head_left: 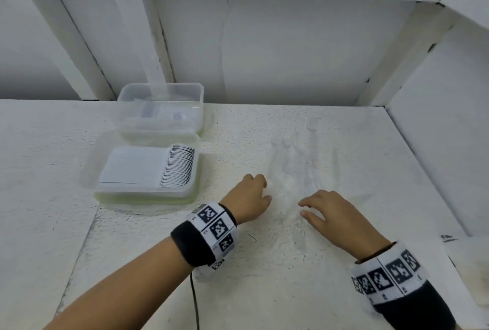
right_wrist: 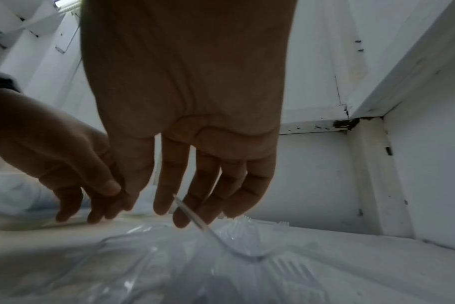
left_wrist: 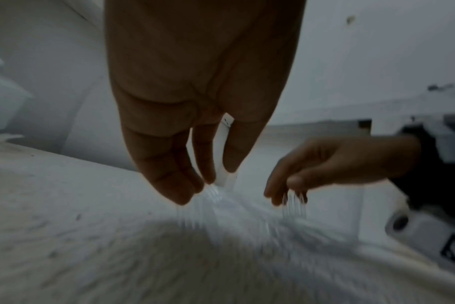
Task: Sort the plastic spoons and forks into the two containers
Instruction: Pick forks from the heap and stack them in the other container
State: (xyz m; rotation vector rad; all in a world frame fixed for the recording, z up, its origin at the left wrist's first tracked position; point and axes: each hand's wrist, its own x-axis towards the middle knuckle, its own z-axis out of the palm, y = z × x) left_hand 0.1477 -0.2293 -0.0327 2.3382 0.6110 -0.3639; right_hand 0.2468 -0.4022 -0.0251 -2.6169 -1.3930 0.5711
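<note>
White bench point(head_left: 79, 223); two clear containers point(head_left: 143, 168) far left, near one already stacked with cutlery. Clear cutlery pile point(head_left: 293, 170) centre, hard to read against white. Left hand point(head_left: 248, 197) curled, pinching a white handle point(left_wrist: 225, 152). Right hand point(head_left: 336, 218) loosely curled, pinching a clear fork point(left_wrist: 294, 205). Check tines versus bowl before lifting; pull one piece, not the tangle.

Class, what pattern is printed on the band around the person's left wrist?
Black-and-white square code markers on the white left wristband, beside a plain black cuff; clearest in the head view.
</note>
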